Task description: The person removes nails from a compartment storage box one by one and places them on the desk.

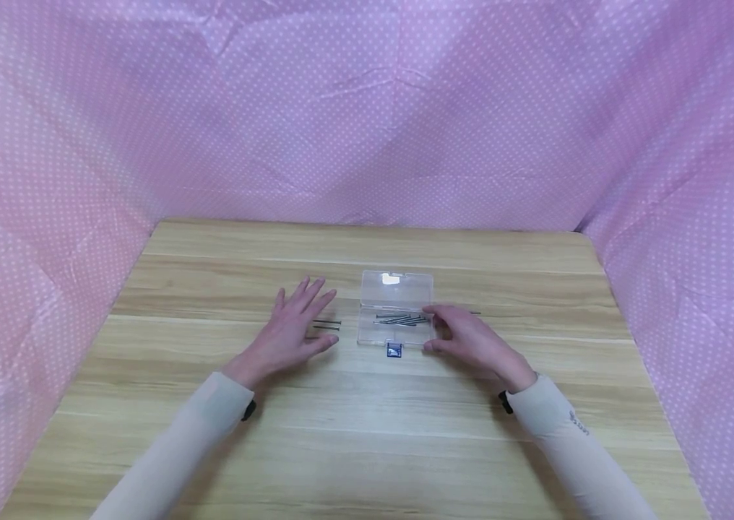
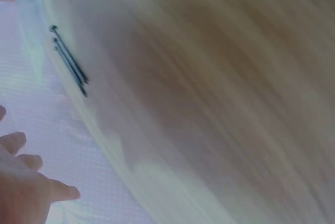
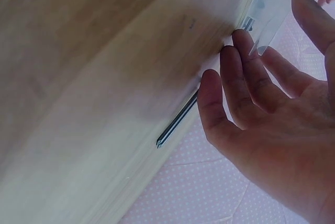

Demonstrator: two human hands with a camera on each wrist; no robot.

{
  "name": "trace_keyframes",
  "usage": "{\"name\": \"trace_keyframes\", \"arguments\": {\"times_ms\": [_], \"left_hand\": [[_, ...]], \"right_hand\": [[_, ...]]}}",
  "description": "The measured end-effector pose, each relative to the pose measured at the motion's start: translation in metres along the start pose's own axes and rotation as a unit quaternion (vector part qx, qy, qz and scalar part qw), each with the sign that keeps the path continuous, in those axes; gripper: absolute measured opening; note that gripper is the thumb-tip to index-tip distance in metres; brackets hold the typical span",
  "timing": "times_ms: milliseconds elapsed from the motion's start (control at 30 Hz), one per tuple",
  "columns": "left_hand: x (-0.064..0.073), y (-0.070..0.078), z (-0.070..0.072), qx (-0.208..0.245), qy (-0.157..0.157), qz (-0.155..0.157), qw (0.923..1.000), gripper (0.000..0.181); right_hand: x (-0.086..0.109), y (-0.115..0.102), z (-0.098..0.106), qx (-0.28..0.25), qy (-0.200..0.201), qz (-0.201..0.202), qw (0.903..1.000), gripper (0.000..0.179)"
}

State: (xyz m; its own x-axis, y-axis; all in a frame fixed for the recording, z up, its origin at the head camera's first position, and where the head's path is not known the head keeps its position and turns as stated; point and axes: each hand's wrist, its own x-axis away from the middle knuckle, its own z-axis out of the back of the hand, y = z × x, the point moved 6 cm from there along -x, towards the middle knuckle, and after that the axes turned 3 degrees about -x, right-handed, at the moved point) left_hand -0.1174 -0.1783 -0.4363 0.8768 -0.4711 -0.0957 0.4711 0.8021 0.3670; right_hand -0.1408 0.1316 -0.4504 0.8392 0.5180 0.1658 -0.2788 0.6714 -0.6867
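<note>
A small clear plastic box (image 1: 373, 336) with a blue clasp lies with its lid (image 1: 380, 292) laid back. Several dark metal nails (image 1: 399, 320) are inside it. My right hand (image 1: 471, 339) holds the box's right end, fingertips at its back corner and thumb at its front corner. To the left, my left hand (image 1: 289, 332) is spread just above the table, thumb apart from the fingers. A few loose nails (image 2: 68, 59) lie by it, partly covered by the hand in the head view. Dark shafts (image 3: 178, 119) stick out beyond my right fingers.
The box stands on a light wood-grain table (image 1: 367, 433). Pink polka-dot cloth (image 1: 367, 130) hangs behind the table and along both sides. A dark wrist strap (image 1: 248, 410) shows below my left sleeve.
</note>
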Motion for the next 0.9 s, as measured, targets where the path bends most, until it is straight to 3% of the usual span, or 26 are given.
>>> {"name": "trace_keyframes", "arguments": {"times_ms": [100, 467, 900], "left_hand": [[-0.001, 0.007, -0.002, 0.011, -0.006, 0.012, 0.9998, 0.088], [-0.011, 0.03, -0.018, -0.016, -0.029, 0.04, 0.9986, 0.098], [-0.029, 0.04, -0.037, -0.018, -0.071, 0.058, 0.9956, 0.089]], "right_hand": [[0.0, 0.001, 0.0, -0.003, -0.001, -0.003, 1.0, 0.07], [-0.001, 0.003, 0.0, -0.003, -0.001, -0.008, 1.0, 0.07], [-0.001, 0.003, 0.0, -0.001, -0.011, -0.014, 0.9998, 0.069]]}}
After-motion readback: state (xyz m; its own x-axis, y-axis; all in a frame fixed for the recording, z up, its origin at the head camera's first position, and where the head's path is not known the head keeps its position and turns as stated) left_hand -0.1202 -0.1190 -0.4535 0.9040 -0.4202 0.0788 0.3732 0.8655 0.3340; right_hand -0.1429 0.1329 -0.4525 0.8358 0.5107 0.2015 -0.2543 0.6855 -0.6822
